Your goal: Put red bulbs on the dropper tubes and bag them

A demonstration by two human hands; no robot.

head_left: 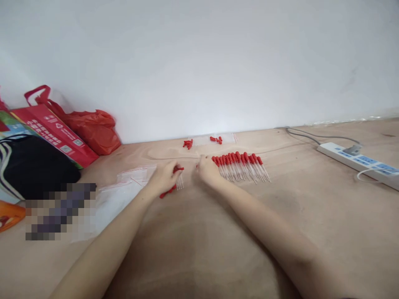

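My left hand point(165, 174) is closed, with a red rubber bulb point(178, 169) between thumb and fingers. Just below it on the table lie several clear glass tubes point(180, 182) and more red rubber bulbs point(168, 191). My right hand point(208, 168) has its fingers curled together left of a row of droppers; a speck of red shows at its fingertips, but what it holds is hidden. The droppers point(238, 162) lie side by side, red bulbs toward the wall and clear tubes toward me.
Near the wall, a clear plastic bag point(202, 140) has red bulbs around it. Other clear bags point(115, 199) lie by my left forearm. At far left are a red plastic bag point(96, 128), a printed bag point(59, 133) and a black bag point(40, 166). A power strip point(361, 162) sits right.
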